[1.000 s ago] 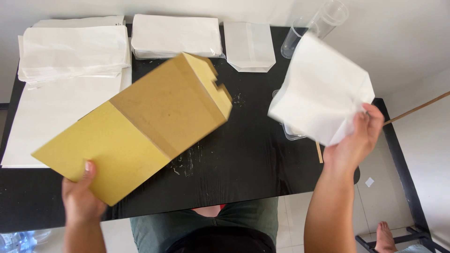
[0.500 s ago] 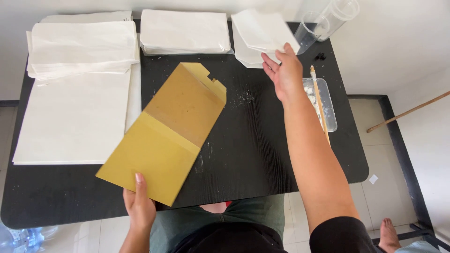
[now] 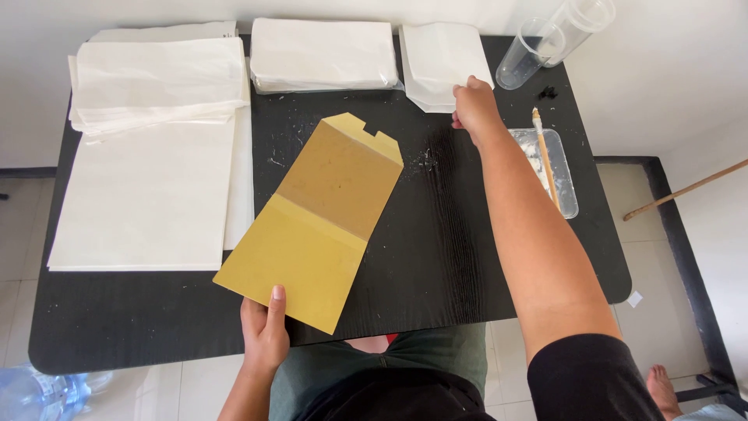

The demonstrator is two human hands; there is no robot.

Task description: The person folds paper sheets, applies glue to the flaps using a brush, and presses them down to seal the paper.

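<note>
Flat, mustard-yellow folded card template [image 3: 319,222], left hand [image 3: 265,331] pinching its corner; right hand [image 3: 475,109] loosely curled on white paper stack [image 3: 440,62]

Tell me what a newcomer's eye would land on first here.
The big yellow-brown folded card lying slantwise across the middle of the black table, its near corner pinched by the left hand. Next, the right hand stretched to the far edge, resting on a small stack of white sheets. Larger white paper piles fill the far left.
</note>
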